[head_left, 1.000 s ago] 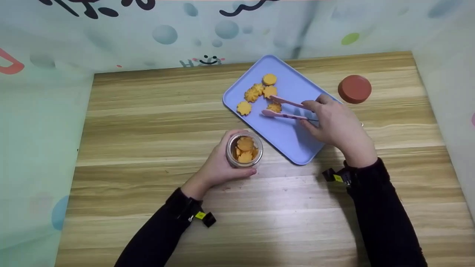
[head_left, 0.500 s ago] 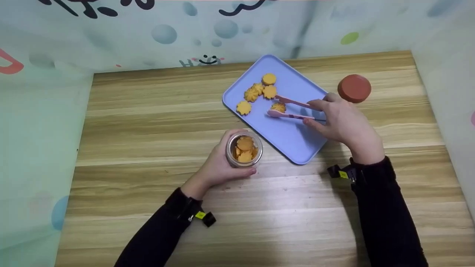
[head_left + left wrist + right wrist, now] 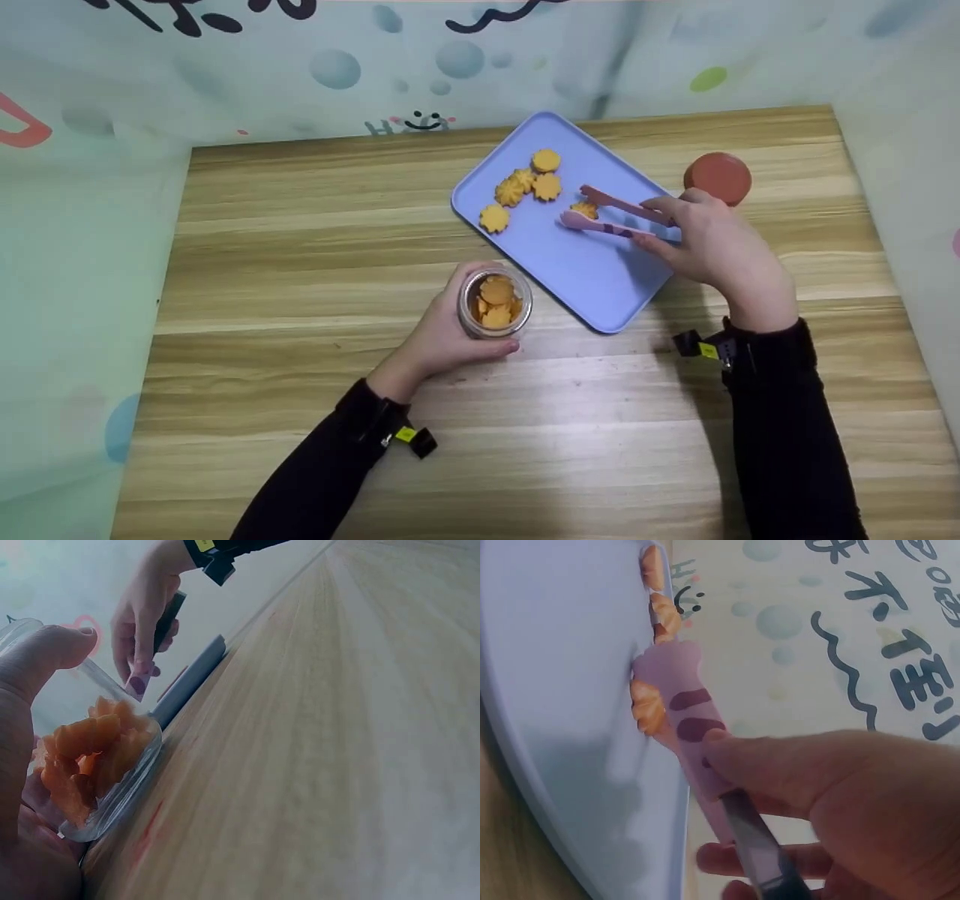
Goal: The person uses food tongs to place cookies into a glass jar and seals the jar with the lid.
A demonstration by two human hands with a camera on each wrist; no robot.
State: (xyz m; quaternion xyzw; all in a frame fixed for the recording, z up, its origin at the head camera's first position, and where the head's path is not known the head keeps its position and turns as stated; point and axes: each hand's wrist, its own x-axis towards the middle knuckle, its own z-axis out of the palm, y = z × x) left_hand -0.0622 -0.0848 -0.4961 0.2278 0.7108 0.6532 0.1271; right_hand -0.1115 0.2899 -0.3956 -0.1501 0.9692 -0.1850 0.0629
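Observation:
A clear jar [image 3: 529, 301] part filled with golden cookies [image 3: 496, 289] stands upright in the grip of my left hand [image 3: 439, 337]. Over the blue tray [image 3: 592, 292], my right hand [image 3: 716, 247] pinches a pair of pink tongs [image 3: 609, 228] with paw-shaped ends. One ridged cookie [image 3: 584, 209] lies between the tongs' tips, which stand apart. In the right wrist view, part of that cookie [image 3: 647, 708] shows beside the near tong arm; whether both tips touch it I cannot tell. Several other flower-shaped cookies [image 3: 509, 192] lie toward the tray's left corner.
A reddish-brown round lid [image 3: 718, 177] lies right of the tray, just behind my right hand. The wooden table [image 3: 300, 247] meets a patterned backdrop [image 3: 285, 75] at its back edge.
My right hand and the tongs have moved right. The ridged cookie has shifted right with them, away from the other cookies. My left hand and the jar stay in place.

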